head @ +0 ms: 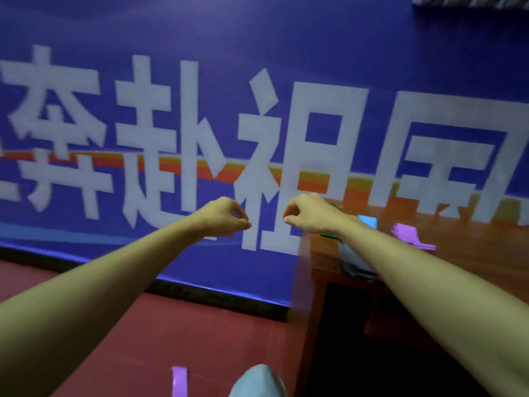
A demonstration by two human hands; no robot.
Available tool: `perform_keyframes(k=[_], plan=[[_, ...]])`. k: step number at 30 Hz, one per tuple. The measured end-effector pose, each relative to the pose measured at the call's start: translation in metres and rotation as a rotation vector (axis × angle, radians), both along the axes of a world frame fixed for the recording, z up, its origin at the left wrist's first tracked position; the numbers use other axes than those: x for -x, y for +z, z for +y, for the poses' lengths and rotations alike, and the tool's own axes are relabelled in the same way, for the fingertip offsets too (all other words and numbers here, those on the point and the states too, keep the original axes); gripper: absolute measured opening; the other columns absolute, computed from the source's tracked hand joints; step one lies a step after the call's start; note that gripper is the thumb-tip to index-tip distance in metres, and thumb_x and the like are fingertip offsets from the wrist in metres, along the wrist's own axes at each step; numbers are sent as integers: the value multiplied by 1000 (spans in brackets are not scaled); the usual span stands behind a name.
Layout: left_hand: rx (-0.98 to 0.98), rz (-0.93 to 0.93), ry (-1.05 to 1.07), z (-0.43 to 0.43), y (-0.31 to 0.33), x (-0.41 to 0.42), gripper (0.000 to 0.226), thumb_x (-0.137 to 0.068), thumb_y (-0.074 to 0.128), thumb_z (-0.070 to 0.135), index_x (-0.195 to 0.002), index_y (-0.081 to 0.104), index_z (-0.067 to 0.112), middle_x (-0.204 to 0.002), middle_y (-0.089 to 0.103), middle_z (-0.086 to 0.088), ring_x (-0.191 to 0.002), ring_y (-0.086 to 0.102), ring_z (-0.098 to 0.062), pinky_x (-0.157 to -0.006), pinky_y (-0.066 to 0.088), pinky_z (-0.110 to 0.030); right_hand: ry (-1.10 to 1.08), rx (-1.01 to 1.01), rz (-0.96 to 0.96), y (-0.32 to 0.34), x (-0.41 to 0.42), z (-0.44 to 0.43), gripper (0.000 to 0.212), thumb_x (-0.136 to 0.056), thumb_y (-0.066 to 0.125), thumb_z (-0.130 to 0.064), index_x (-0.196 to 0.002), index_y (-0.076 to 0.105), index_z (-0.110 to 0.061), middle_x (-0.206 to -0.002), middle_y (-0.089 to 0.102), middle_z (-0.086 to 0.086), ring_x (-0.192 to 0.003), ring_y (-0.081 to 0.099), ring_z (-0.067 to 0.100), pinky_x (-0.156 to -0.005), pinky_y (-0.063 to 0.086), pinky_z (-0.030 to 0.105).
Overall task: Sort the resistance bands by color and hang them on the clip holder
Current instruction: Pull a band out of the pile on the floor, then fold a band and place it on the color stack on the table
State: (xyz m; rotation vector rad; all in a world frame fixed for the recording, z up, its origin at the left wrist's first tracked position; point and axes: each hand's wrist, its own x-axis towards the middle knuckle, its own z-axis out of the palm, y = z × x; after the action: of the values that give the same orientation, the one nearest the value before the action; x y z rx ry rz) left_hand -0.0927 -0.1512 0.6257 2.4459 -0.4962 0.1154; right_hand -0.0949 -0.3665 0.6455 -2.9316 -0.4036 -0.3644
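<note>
Plainly both arms are stretched forward, with the hands raised side by side in front of a blue banner (171,32) that bears large white characters. The left hand (226,216) has its fingers curled in, and its thumb tip meets the forefinger. The right hand (307,214) mirrors it close by, with a small gap between the two. Nothing shows in either pinch, yet the view is blurred, so whether something thin is held there cannot be told.

To the right stands a wooden table (472,253), pushed against the banner. On it lie the resistance bands: a blue band (367,221) just behind the right wrist, a heap of purple bands (412,236) beside that, and a thin green band (329,235) at the near edge, partly hidden by the forearm. A grey folded item (355,259) lies on the table under the same forearm.

Lower down, one more purple strip (179,381) shows upright at the bottom edge, over the red floor (200,325). The clip holder cannot be made out.
</note>
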Motion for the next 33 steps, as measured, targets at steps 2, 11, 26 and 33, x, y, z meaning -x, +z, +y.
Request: perform_keyframes(k=[2,11,26,33], plan=[[2,52,28,39,-17,-6,12,-89,63,20,-94,70,11,-79,70,-8,-70,67,-19,-58,47,-20,59,61,64,-15,-16,39,17,-90,59,-20,-98,72,-11,-98,72,3,-84,63,13,-76,47,23],[134,302,148,150,-153,-48,4,-88,64,13,-91,66,12,-79,63,-9,-68,61,-18,-51,42,-12,221,177,357,-143,-87,149,18,-89,58,-25,-103,68,-18,-107,69,2,-102,61,20,-89,51,36],[221,792,241,160,-436,-151,19,-87,57,2,-72,61,13,-64,57,-2,-51,54,-7,-57,44,-20,141,38,884,-452,-189,173,15,-87,60,-19,-95,72,-14,-101,72,7,-101,63,22,-87,46,27],[283,963,411,136,-564,-182,15,-91,50,7,-81,62,6,-78,60,-11,-60,57,-19,-52,43,-19,-155,-132,1063,-615,-195,172,17,-85,58,-12,-93,73,-16,-105,72,10,-106,63,26,-86,46,28]])
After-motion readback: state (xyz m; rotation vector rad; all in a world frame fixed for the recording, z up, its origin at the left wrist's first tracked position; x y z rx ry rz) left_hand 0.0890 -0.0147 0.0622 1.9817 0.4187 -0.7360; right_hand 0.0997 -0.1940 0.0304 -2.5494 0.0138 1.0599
